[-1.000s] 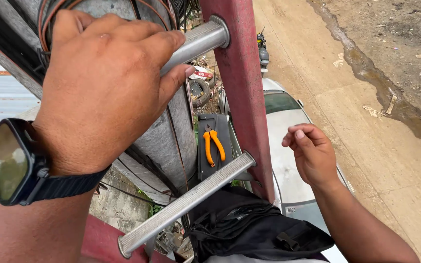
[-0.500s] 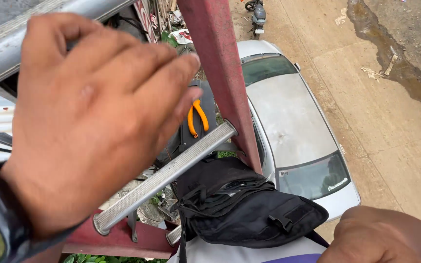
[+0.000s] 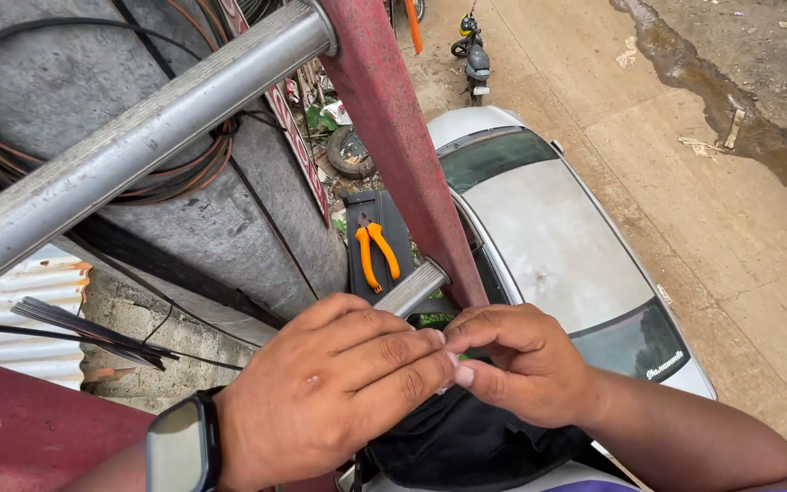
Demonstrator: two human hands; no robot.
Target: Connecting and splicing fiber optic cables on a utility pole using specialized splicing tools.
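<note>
Your left hand (image 3: 339, 392) has let go of the upper ladder rung (image 3: 138, 146) and come down to meet your right hand (image 3: 521, 364), fingertips of both pinched together on something small and green that is barely visible between them, just over the black bag (image 3: 466, 446) at your waist. Just beyond your hands sit the lower rung (image 3: 412, 287) and orange-handled pliers (image 3: 375, 255) in a pouch. With neither hand on the ladder, the fine work looks underway.

Both hands meet fingertip to fingertip below a ladder rung (image 3: 410, 289), left hand (image 3: 330, 387) beside right hand (image 3: 516, 364). Pliers (image 3: 375, 255) lie beyond them. A car (image 3: 557, 246) sits far below, right of the ladder rail (image 3: 393, 137).
</note>
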